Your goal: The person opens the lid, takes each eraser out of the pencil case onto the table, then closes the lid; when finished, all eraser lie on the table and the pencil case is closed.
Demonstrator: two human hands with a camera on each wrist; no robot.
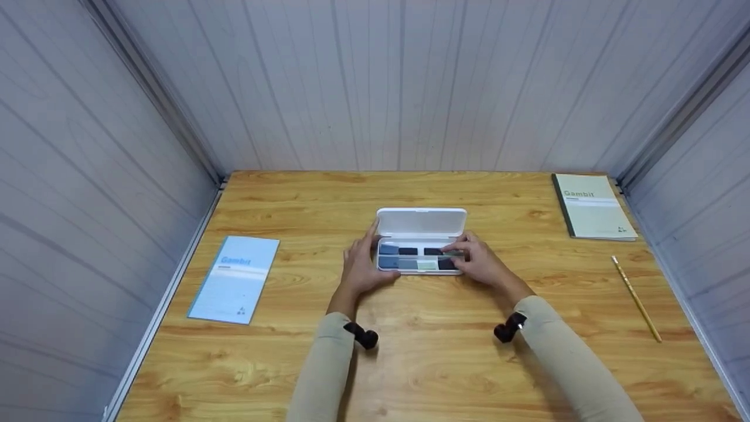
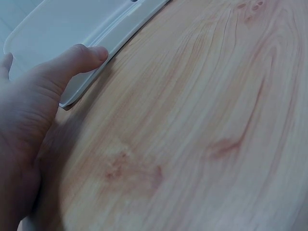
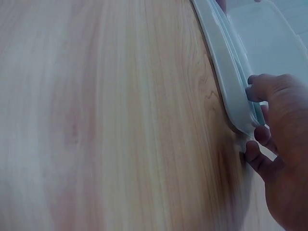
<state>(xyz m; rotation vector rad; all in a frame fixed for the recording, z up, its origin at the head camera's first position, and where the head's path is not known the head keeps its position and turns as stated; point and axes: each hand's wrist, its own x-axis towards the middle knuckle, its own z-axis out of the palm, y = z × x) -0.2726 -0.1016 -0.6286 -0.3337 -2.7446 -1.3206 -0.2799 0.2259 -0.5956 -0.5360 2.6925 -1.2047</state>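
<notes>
An open white pencil case [image 1: 422, 272] lies on the table, its lid [image 1: 422, 223] tipped back. Several dark and blue blocks [image 1: 408, 251] sit inside in two rows. Across the middle, between the rows, runs a clear strip [image 1: 404, 257]. My left hand [image 1: 362, 266] grips the case's left end, with the thumb on the front rim and the fingers along the side. Over the right end, my right hand [image 1: 481, 261] has its fingertips inside the case, pinching the strip's right end. In the right wrist view these fingers partly hide the case's corner.
A light blue notebook [image 1: 234, 281] lies at the left of the wooden table. At the back right is a cream notebook [image 1: 595, 208] with a dark spine, and a yellow pencil [image 1: 636, 299] lies in front of it. Pale panel walls [image 1: 375, 88] stand around the table.
</notes>
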